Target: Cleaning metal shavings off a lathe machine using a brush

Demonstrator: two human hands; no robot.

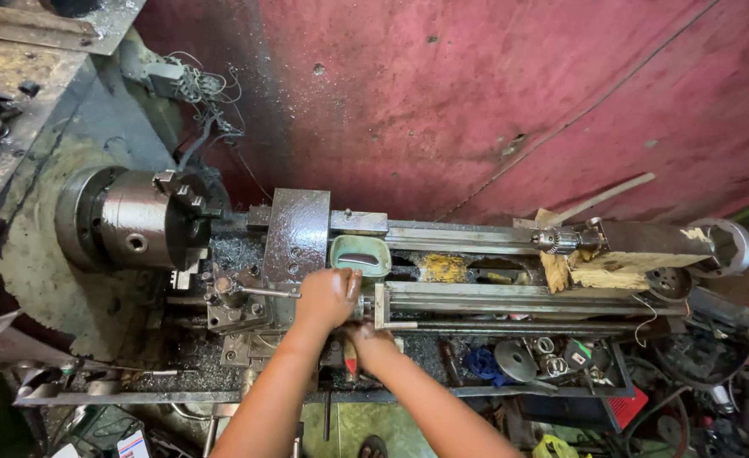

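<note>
Nearest the lathe's front edge, the right hand (368,337) is seen low on the carriage (298,246), curled round something hidden; its grip cannot be judged. Just above, the left hand (328,297) is closed on a handle, barely seen. The teal tub (360,254) is touched at its near rim. The chuck (141,219) lies leftward, the bed's long axis rightward.

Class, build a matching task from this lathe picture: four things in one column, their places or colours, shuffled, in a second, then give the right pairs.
Things:
1. chuck
2. green tub
3. left hand
4. handwheel

Descriptions:
A. far right end of the lathe
B. closed around a part on the carriage
C. pale green, on the bed
D. shiny steel, at the left end

Pairs: 1-D, 2-C, 3-B, 4-A
</note>
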